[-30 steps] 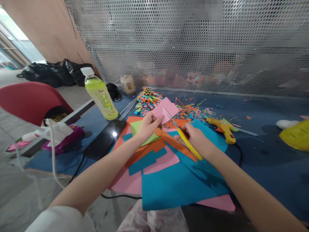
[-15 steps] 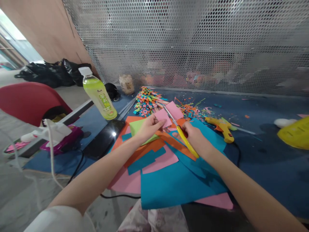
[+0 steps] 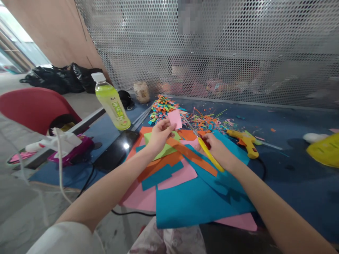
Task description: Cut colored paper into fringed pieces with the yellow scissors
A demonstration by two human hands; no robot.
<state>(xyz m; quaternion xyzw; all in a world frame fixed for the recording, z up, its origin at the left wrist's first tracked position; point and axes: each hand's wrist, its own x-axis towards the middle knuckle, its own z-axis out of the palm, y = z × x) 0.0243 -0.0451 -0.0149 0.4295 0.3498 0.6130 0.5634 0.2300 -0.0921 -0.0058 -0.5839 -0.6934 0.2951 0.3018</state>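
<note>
My left hand point(image 3: 160, 134) pinches a small pink paper piece point(image 3: 175, 119) above the stack of coloured sheets. Closed around the yellow handles of a pair of scissors point(image 3: 210, 155) is my right hand point(image 3: 218, 150). The blades point away from me, just right of the pink piece and apart from it. Beneath both hands lie a blue sheet point(image 3: 198, 204), an orange strip point(image 3: 192, 157), a green sheet point(image 3: 162, 150) and several pink pieces. Behind my left hand stands a cone-shaped heap of multicoloured paper bits point(image 3: 164, 107).
Paper scraps point(image 3: 208, 121) lie behind the scissors. A yellow glue gun point(image 3: 246, 143) rests to the right, near a yellow object point(image 3: 324, 150). On the left are a drink bottle point(image 3: 113, 106), a black phone point(image 3: 116, 150) and a purple tissue box point(image 3: 71, 151). Perforated metal point(image 3: 225, 53) closes off the back.
A second pink piece beside the blades has left that spot. My left hand has lifted its pink piece slightly up and left, away from the scissors. The view has shifted a little.
</note>
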